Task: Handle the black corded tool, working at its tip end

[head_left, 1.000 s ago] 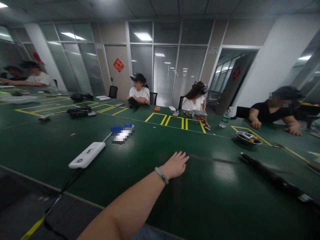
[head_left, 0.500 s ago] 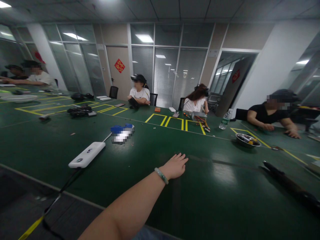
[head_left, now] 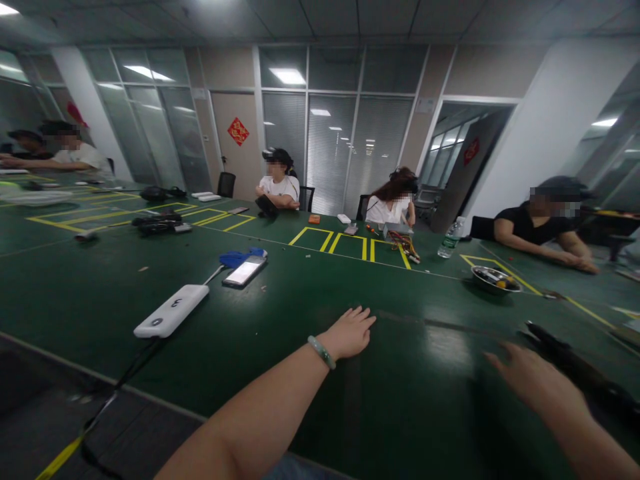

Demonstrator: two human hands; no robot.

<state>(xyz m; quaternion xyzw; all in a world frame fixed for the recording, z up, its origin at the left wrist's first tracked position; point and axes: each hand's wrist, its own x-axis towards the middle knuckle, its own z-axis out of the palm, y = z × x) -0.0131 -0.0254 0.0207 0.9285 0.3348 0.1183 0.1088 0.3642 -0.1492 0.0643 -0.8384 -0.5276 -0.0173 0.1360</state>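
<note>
My left hand (head_left: 351,333) lies flat on the green table (head_left: 400,400), fingers stretched out and nothing in them. A pale green bangle (head_left: 321,352) circles that wrist. At the right, my right hand (head_left: 535,373) hovers over the tabletop, somewhat blurred, its fingers apart and holding nothing. Just beyond it lies a long black object (head_left: 565,347), perhaps a folded umbrella, running toward the right edge; I cannot tell whether the hand touches it.
A white power bank-like box (head_left: 173,311) with cables lies left, near a phone (head_left: 245,271) and a blue item (head_left: 240,257). Further off are a metal bowl (head_left: 495,280) of small parts, a water bottle (head_left: 451,238) and yellow tape outlines (head_left: 350,245). Several people sit around the table.
My right hand has come into view from the lower right, over the table. My left hand has stayed in place. The person at the right has brought their hands together.
</note>
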